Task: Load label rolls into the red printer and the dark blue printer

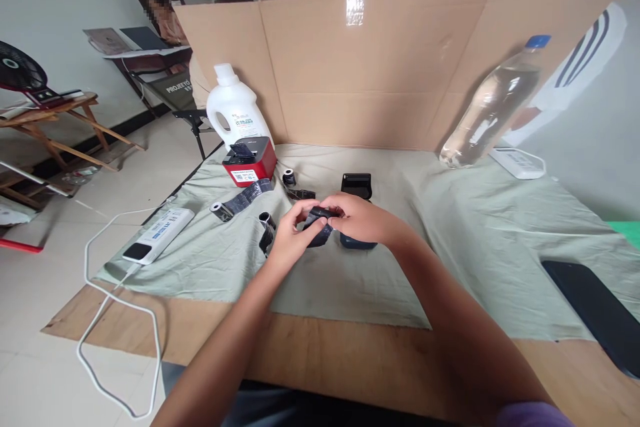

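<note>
Above the middle of the cloth, a roll of glossy black tape (pixel 321 215) is held between both hands, a loose strip hanging under it. My left hand (pixel 295 225) pinches it from the left with thumb and fingers. From the right, the fingers and thumb of my right hand (pixel 357 217) close on it. Partly hidden behind my right hand stands a small dark device (pixel 357 242) with its black lid (pixel 356 185) raised. Left of my hands lie more black rolls: one partly unrolled (pixel 221 211), one upright with a curling strip (pixel 267 220), and a small one (pixel 289 177).
A red and black printer (pixel 253 161) and a white jug (pixel 237 107) stand at the back left. A white power strip (pixel 159 235) with a cable lies left. A water bottle (pixel 493 110) leans back right; a black phone (pixel 595 310) lies right. A cardboard panel (pixel 360 73) borders the back. A person (pixel 173 27) sits beyond.
</note>
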`<state>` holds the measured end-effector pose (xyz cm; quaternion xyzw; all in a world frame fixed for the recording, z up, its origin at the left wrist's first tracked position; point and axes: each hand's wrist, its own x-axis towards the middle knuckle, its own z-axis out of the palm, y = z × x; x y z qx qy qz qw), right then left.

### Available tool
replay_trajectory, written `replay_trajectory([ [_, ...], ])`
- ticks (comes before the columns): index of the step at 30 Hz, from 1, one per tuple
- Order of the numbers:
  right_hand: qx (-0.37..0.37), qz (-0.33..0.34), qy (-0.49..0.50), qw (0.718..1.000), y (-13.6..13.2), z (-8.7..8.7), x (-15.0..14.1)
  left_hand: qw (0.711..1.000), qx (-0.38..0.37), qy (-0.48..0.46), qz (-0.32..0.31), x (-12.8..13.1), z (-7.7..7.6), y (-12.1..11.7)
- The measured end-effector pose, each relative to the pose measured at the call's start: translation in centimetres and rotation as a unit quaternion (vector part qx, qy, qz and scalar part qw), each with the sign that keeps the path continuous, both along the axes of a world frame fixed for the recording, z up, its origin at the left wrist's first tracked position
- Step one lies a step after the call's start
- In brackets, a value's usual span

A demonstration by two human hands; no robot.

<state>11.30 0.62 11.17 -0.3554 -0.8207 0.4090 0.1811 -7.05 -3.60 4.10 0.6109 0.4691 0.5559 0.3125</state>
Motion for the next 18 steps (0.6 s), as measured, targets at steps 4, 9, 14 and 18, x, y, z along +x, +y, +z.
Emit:
replay_trajectory([
  [4, 0.002, 0.007, -0.001, 1.0, -0.13, -0.15, -0.21, 0.989, -0.115, -0.064, -0.066, -0.16, 0.64, 0.07],
  [9, -0.018, 0.001, 0.0, 1.0, -0.45, -0.13, -0.44, 0.972, -0.185, -0.131, -0.069, 0.0, 1.02, -0.14],
  [14, -0.019, -0.005, -0.006, 1.0, -0.4, -0.23, -0.53, 0.971, -0.183, -0.144, -0.06, -0.1, 0.53, 0.07],
  [18, -0.021, -0.016, -0.023, 0.999, -0.12, -0.38, -0.48, 0.976, -0.165, -0.136, -0.052, -0.1, 0.36, 0.14],
])
